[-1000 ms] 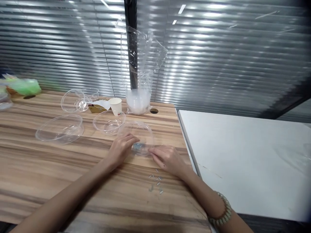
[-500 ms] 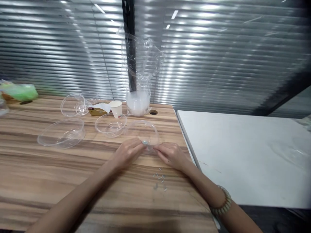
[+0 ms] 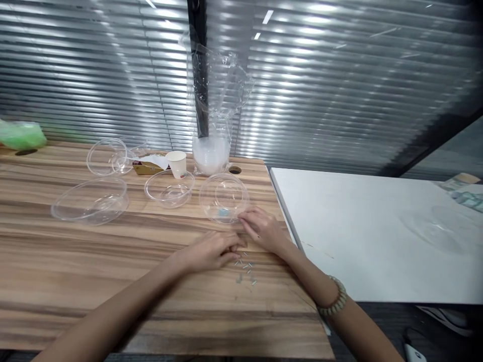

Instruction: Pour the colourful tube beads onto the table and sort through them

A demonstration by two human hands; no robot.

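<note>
A clear round plastic bowl (image 3: pixel 224 198) rests on the wooden table, with a small light-blue piece (image 3: pixel 223 212) at its near side. My right hand (image 3: pixel 261 229) has its fingertips closed on the bowl's near right rim; a beaded bracelet circles that wrist. Nearer to me, my left hand (image 3: pixel 217 250) hovers by several small metallic pieces (image 3: pixel 247 266), its fingers slightly apart and bent, nothing visible between them.
More clear bowls (image 3: pixel 90 201) (image 3: pixel 170 189) stand to the left. Behind them are a small brown box (image 3: pixel 146 167), a white paper cup (image 3: pixel 177 164) and a clear bag with white bowls (image 3: pixel 211 155). A white table (image 3: pixel 362 226) adjoins on the right.
My left hand has left the bowl and moved down toward the small pieces. The bowl now lies flatter in view, its blue piece uncovered. My right hand stays at the rim.
</note>
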